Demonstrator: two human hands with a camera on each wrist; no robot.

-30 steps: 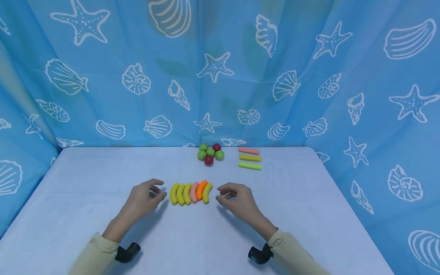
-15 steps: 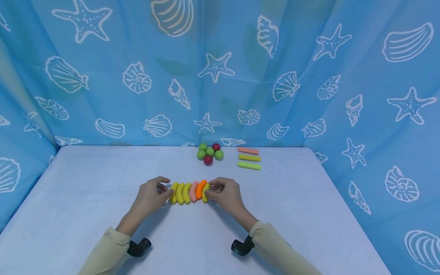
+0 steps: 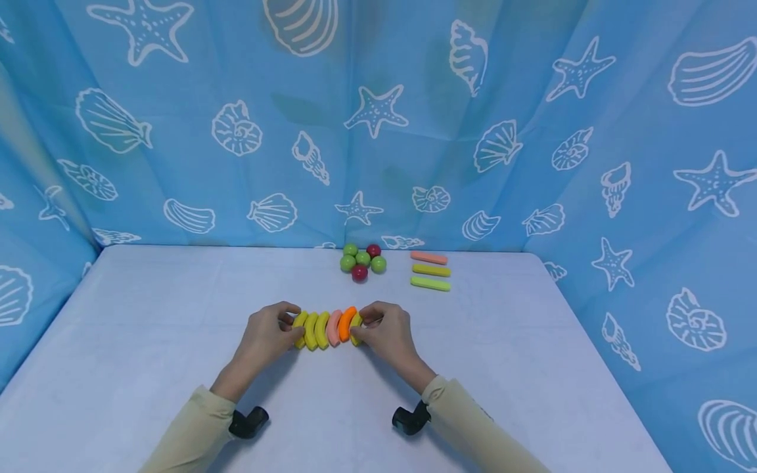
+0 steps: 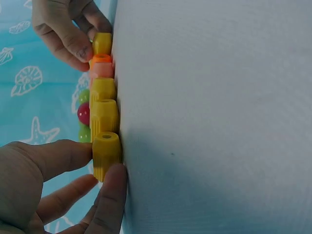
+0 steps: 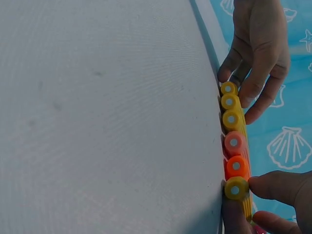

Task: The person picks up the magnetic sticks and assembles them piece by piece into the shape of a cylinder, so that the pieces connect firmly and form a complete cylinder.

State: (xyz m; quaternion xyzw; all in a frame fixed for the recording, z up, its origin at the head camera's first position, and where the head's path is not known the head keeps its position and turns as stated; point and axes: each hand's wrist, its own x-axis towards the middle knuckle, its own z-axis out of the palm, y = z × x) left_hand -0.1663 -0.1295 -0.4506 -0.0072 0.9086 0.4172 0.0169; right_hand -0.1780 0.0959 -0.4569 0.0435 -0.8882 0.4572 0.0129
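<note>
A row of curved, banana-shaped toy pieces lies side by side on the white table. My left hand [image 3: 269, 332] pinches the leftmost yellow piece [image 4: 107, 153], with thumb and fingers at its two ends. At the other end of the row, my right hand [image 3: 387, 328] pinches the rightmost yellow piece [image 5: 236, 188]. Between them sit two more yellow pieces, a pink piece [image 3: 334, 328] and an orange piece [image 3: 346, 324]. In the wrist views, the pieces' round ends show small centre spots. My fingers partly hide both outer pieces.
Behind the row, green balls [image 3: 363, 259] and two red balls [image 3: 359, 273] form a cluster. Three straight sticks, pink [image 3: 428, 257], yellow [image 3: 431, 270] and lime [image 3: 430, 284], lie to its right. A blue shell-patterned curtain [image 3: 296, 157] stands along the table's back edge.
Both hands have moved inward from beside the row and taken hold of its two outer yellow pieces. The balls and sticks have stayed in place.
</note>
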